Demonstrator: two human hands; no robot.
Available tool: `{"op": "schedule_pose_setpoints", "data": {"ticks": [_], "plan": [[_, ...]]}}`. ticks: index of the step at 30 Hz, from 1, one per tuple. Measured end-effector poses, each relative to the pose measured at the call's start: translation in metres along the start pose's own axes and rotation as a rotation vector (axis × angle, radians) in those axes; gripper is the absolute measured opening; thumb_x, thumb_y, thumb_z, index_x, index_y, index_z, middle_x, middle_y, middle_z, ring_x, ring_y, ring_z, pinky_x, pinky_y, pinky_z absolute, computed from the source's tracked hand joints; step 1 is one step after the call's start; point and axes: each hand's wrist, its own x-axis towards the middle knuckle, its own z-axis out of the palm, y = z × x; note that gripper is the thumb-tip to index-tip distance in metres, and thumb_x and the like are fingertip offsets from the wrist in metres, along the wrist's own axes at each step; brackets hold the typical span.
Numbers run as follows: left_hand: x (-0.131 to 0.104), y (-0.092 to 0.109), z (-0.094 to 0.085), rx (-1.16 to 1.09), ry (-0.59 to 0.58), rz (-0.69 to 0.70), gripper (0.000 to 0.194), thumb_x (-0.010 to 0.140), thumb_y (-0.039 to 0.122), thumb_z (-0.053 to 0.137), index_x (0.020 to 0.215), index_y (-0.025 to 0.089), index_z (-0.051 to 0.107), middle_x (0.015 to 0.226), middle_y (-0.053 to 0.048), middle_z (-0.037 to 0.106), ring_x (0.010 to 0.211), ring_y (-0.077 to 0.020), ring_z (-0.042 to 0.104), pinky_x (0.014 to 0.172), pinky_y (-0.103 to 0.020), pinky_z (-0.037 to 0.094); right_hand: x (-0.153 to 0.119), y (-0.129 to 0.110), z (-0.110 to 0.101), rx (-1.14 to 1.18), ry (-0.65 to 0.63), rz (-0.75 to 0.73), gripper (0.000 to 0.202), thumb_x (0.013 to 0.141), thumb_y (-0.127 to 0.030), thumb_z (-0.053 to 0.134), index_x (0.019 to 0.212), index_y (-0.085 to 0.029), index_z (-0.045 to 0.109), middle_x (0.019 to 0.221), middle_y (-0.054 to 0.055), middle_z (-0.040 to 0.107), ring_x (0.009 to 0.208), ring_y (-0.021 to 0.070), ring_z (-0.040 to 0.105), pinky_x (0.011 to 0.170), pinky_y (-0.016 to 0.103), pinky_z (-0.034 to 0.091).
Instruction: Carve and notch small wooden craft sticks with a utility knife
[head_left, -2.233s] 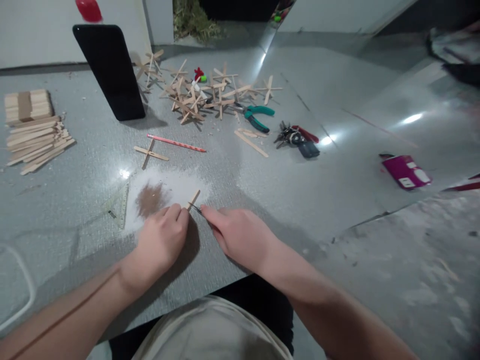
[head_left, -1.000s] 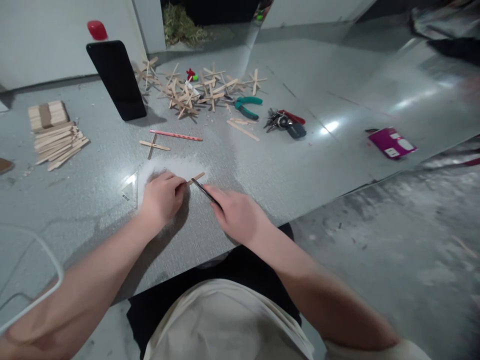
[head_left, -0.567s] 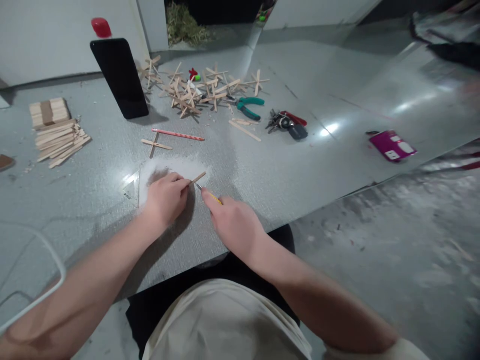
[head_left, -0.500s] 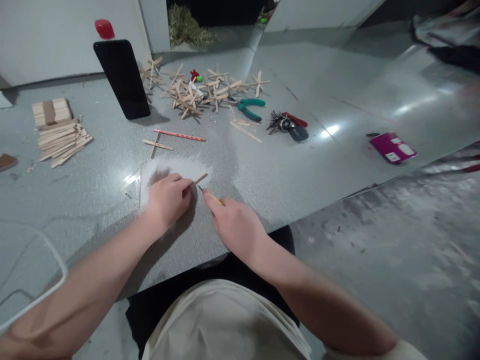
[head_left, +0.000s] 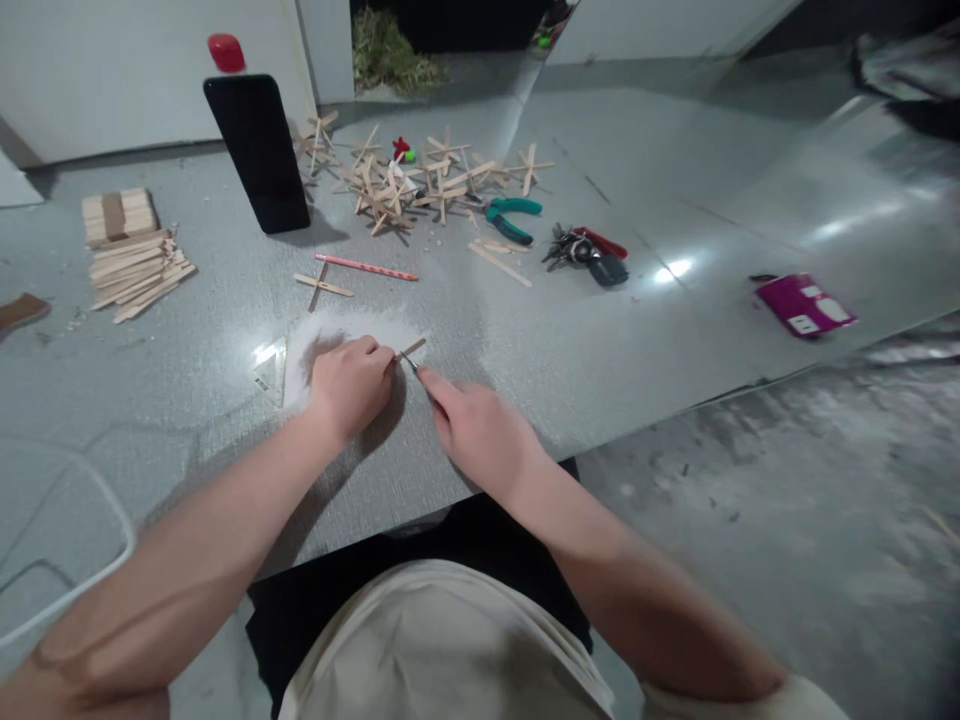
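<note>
**Blade Meets Wood at a Crowded Counter**

A person's left hand [head_left: 352,385] pinches a thin stick [head_left: 418,345] low over the counter [head_left: 570,370], its free end pointing to 2 o'clock. The right hand [head_left: 484,430] is clenched around a knife [head_left: 411,365], whose handle is hidden by the fingers; the narrow blade angles toward 11 o'clock and overlaps the stick just beside the left fingertips. Whether it bites into the wood cannot be told.

Around the stick, a clear set square [head_left: 270,377] lies at 9 o'clock, by a white patch [head_left: 352,325] partly covered by the left hand. A wooden cross [head_left: 322,287] sits at 10 o'clock, near a red pencil [head_left: 367,267] at 11. Farther out, stacked sticks [head_left: 139,255] lie between 9 and 10 o'clock, and a black phone [head_left: 262,155] leans upright at 11. A jumble of joined sticks [head_left: 386,205] fills 12 o'clock, with teal-handled pliers [head_left: 514,218] at 1, a bunch of keys [head_left: 589,255] at 2 and a purple packet [head_left: 806,305] well apart at 3, near the counter's edge.
</note>
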Motion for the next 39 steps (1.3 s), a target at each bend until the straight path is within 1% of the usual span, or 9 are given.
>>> {"op": "schedule_pose_setpoints", "data": {"ticks": [3, 6, 9, 11, 15, 20, 28, 36, 39], "plan": [[0.002, 0.001, -0.001, 0.006, -0.021, -0.012, 0.024, 0.103, 0.037, 0.064, 0.113, 0.015, 0.069, 0.111, -0.006, 0.071, 0.098, -0.0185, 0.069, 0.088, -0.038, 0.061, 0.0, 0.0, 0.001, -0.011, 0.002, 0.013, 0.055, 0.105, -0.017, 0.044, 0.16, -0.021, 0.046, 0.1, 0.012, 0.075, 0.079, 0.0245, 0.07, 0.068, 0.034, 0.049], [0.003, 0.0, -0.002, 0.003, -0.034, -0.018, 0.026, 0.103, 0.038, 0.065, 0.116, 0.016, 0.068, 0.115, -0.007, 0.07, 0.1, -0.0186, 0.07, 0.089, -0.039, 0.062, -0.001, -0.004, 0.004, -0.031, 0.005, 0.032, 0.056, 0.104, -0.016, 0.046, 0.16, -0.022, 0.046, 0.099, 0.012, 0.074, 0.078, 0.0254, 0.07, 0.067, 0.035, 0.049], [0.004, -0.001, -0.003, -0.003, -0.023, -0.014, 0.023, 0.103, 0.036, 0.065, 0.113, 0.015, 0.069, 0.111, -0.006, 0.071, 0.098, -0.0182, 0.07, 0.089, -0.039, 0.061, -0.002, -0.008, 0.006, -0.044, 0.011, 0.048, 0.058, 0.103, -0.014, 0.045, 0.16, -0.023, 0.046, 0.099, 0.012, 0.074, 0.076, 0.0243, 0.07, 0.067, 0.034, 0.049], [0.005, -0.001, -0.002, -0.008, -0.004, -0.005, 0.018, 0.104, 0.03, 0.061, 0.107, 0.016, 0.072, 0.107, -0.006, 0.073, 0.095, -0.0193, 0.071, 0.085, -0.037, 0.06, -0.001, -0.008, 0.007, -0.044, 0.012, 0.047, 0.057, 0.103, -0.015, 0.045, 0.16, -0.023, 0.046, 0.1, 0.013, 0.074, 0.075, 0.0235, 0.069, 0.066, 0.033, 0.049], [0.005, -0.001, 0.0, -0.021, 0.036, 0.023, 0.027, 0.104, 0.022, 0.05, 0.101, 0.018, 0.077, 0.105, -0.008, 0.075, 0.094, -0.0229, 0.072, 0.074, -0.033, 0.053, 0.001, -0.003, 0.006, -0.038, 0.018, 0.032, 0.053, 0.106, -0.018, 0.042, 0.159, -0.021, 0.046, 0.102, 0.013, 0.074, 0.081, 0.0253, 0.071, 0.069, 0.034, 0.05], [0.004, -0.002, 0.0, -0.036, 0.057, 0.042, 0.026, 0.101, 0.02, 0.051, 0.102, 0.019, 0.077, 0.107, -0.007, 0.076, 0.092, -0.0223, 0.072, 0.069, -0.032, 0.048, 0.0, -0.004, 0.005, -0.052, 0.012, 0.033, 0.055, 0.106, -0.019, 0.042, 0.161, -0.021, 0.043, 0.101, 0.012, 0.074, 0.082, 0.026, 0.072, 0.069, 0.034, 0.051], [0.004, -0.003, 0.001, -0.035, 0.052, 0.052, 0.028, 0.102, 0.02, 0.048, 0.099, 0.018, 0.076, 0.101, -0.008, 0.073, 0.09, -0.0224, 0.07, 0.072, -0.032, 0.048, -0.004, -0.016, 0.006, -0.119, -0.021, 0.079, 0.064, 0.102, -0.013, 0.043, 0.165, -0.024, 0.036, 0.098, 0.012, 0.074, 0.072, 0.0226, 0.07, 0.062, 0.032, 0.049], [0.006, -0.002, -0.001, -0.02, 0.013, 0.057, 0.025, 0.102, 0.015, 0.049, 0.093, 0.015, 0.073, 0.099, -0.008, 0.07, 0.091, -0.0207, 0.069, 0.077, -0.032, 0.053, 0.001, -0.016, 0.002, -0.087, -0.038, 0.072, 0.063, 0.104, -0.015, 0.042, 0.165, -0.024, 0.036, 0.103, 0.013, 0.073, 0.075, 0.0228, 0.071, 0.063, 0.032, 0.049], [0.006, -0.002, 0.0, -0.019, 0.0, 0.048, 0.016, 0.104, 0.021, 0.057, 0.097, 0.014, 0.07, 0.102, -0.006, 0.07, 0.093, -0.0184, 0.068, 0.083, -0.034, 0.058, 0.005, -0.012, 0.001, -0.059, -0.026, 0.055, 0.061, 0.105, -0.016, 0.041, 0.165, -0.024, 0.037, 0.103, 0.011, 0.074, 0.079, 0.0228, 0.071, 0.066, 0.032, 0.05]]}}
